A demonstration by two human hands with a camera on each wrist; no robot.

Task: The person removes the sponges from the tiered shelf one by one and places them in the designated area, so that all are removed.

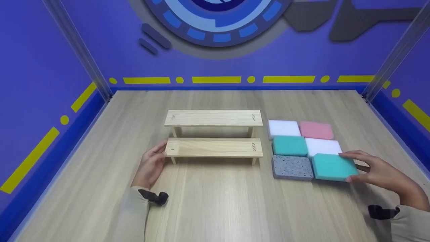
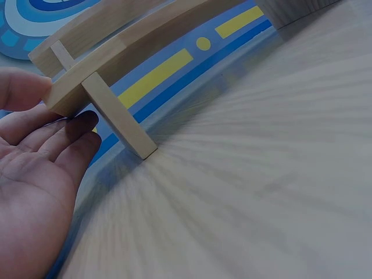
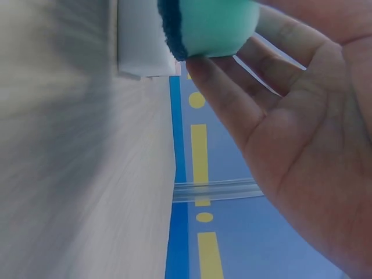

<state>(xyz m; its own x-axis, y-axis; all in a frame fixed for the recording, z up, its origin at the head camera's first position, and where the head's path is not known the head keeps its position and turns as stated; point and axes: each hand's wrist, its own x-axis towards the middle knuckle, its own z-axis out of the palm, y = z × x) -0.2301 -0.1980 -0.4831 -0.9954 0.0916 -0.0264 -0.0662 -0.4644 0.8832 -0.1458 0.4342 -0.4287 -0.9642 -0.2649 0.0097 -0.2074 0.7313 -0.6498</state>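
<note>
A two-tier wooden stand [image 1: 214, 147] with two long planks on short legs occupies the middle of the table. At its left end, my left hand [image 1: 155, 164] pinches the corner of the front plank; the left wrist view shows the thumb at the plank's edge and the other fingers [image 2: 72, 139] beneath it. My right hand [image 1: 383, 171] grips the right end of a turquoise sponge [image 1: 334, 167] between thumb and fingers. In the right wrist view, that sponge [image 3: 215, 26] has a dark scouring layer on its underside and is raised off the table.
Right of the stand lie a grey speckled sponge [image 1: 292, 167], a green sponge [image 1: 290, 145], a pink sponge [image 1: 316, 130] and two white sponges, one at the back left [image 1: 283, 128] and another [image 1: 323, 147] behind the turquoise one. Blue walls [image 1: 215, 67] enclose the table's back and sides.
</note>
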